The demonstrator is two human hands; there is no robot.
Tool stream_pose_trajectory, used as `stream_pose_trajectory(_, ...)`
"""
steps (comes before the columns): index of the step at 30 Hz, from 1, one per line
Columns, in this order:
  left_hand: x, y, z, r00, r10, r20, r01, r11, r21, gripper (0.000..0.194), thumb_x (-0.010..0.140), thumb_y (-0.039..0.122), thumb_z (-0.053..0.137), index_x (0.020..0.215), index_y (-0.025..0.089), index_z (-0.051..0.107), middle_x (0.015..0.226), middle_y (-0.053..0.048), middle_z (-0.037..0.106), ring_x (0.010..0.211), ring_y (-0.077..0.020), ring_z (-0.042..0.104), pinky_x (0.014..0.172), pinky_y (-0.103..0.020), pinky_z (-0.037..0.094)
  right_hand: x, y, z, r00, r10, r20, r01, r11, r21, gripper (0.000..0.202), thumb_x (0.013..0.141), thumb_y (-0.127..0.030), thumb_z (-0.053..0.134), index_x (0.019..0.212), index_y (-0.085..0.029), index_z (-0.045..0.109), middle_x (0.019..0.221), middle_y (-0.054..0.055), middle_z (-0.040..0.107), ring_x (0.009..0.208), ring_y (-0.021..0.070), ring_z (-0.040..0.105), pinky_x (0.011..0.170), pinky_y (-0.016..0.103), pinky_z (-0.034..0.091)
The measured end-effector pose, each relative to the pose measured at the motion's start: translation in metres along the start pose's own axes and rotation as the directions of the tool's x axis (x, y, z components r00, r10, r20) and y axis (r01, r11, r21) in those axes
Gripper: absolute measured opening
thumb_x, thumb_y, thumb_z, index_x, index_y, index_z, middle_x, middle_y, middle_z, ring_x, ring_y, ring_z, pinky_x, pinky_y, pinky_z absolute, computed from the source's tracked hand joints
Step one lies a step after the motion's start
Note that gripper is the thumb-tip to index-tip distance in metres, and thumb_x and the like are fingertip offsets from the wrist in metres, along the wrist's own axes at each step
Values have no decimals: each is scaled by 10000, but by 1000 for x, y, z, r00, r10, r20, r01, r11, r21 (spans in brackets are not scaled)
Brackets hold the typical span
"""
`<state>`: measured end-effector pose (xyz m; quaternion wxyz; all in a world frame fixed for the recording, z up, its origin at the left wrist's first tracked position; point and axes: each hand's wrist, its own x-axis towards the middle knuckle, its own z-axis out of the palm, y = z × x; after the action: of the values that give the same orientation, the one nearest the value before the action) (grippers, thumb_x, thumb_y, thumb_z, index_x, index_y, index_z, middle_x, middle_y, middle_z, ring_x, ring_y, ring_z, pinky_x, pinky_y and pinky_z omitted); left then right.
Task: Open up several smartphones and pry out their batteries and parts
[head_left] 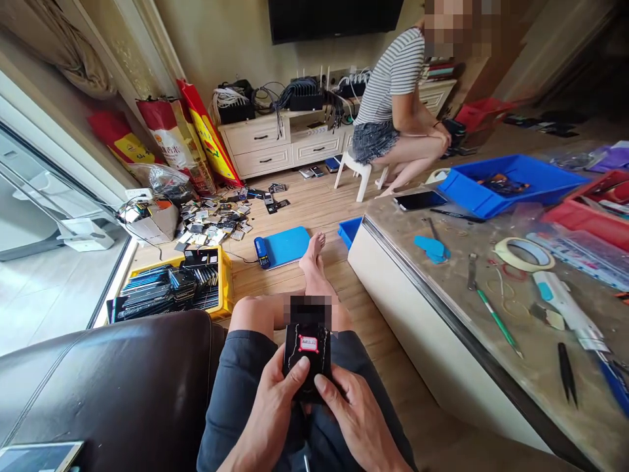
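Note:
Between my two hands, over my lap, is a black phone (314, 367) with a small red-edged white label stuck near its upper part. Ragged pale lines run along its sides. My left hand (275, 400) grips its left edge, thumb lying on the face below the label. On the right edge is my right hand (348, 406), its thumb pressed on the lower face. The fingers underneath are hidden, and the phone's top end is blurred out.
A yellow crate (226, 282) of phones stands at left beside a brown leather sofa (108, 380). Loose phone parts (216, 223) cover the floor behind it. The table (442, 288) at right bears a blue tray (511, 180), masking tape (523, 254) and tweezers (567, 373). A person (393, 98) sits on a white stool (354, 172).

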<state>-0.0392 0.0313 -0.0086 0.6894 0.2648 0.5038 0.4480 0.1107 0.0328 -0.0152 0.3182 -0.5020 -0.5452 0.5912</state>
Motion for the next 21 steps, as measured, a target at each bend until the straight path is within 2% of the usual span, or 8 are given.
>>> stream_pose_trajectory(3, 5, 1, -1, 1000, -10, 1, 10, 1000, 19, 319, 904, 455, 752, 1017, 163, 690, 806, -6, 590, 639, -106, 491, 556, -213, 441, 2, 1, -3, 999, 33, 1, -33, 999, 11, 559, 990, -666, 490, 956, -174, 753, 747, 22, 658, 699, 189, 586, 640, 251, 447)
stream_pose_trajectory(8, 14, 7, -4, 1000, 4, -13, -4, 1000, -30, 274, 896, 405, 768, 1031, 170, 727, 916, -35, 669, 845, -152, 573, 752, -227, 490, 5, 1, -5, 996, 89, 23, -90, 995, 31, 597, 965, -709, 494, 869, -155, 696, 647, -8, 527, 575, 143, 462, 543, 246, 374)
stream_pose_trajectory(11, 20, 12, -7, 999, 6, -43, -8, 998, -59, 282, 891, 419, 764, 1034, 179, 724, 914, -28, 670, 815, -146, 564, 723, -223, 479, 5, 5, -4, 994, 105, 42, -107, 993, 54, 586, 971, -704, 490, 875, -154, 668, 673, -6, 522, 588, 143, 503, 554, 244, 408)
stream_pose_trajectory(16, 26, 17, -13, 997, 35, -67, -39, 998, -54, 282, 843, 413, 806, 835, 175, 654, 771, 15, 601, 696, -111, 490, 638, -201, 437, 2, 12, 0, 989, 131, 65, -136, 988, 75, 588, 962, -712, 502, 866, -151, 652, 693, -1, 523, 603, 143, 517, 564, 243, 437)
stream_pose_trajectory(21, 25, 15, -16, 997, 35, -67, -38, 998, -47, 289, 848, 420, 800, 864, 175, 649, 805, 7, 617, 727, -121, 507, 660, -211, 442, 2, 10, 0, 988, 133, 78, -139, 987, 83, 614, 952, -724, 505, 918, -137, 685, 702, -7, 500, 606, 140, 503, 572, 249, 448)
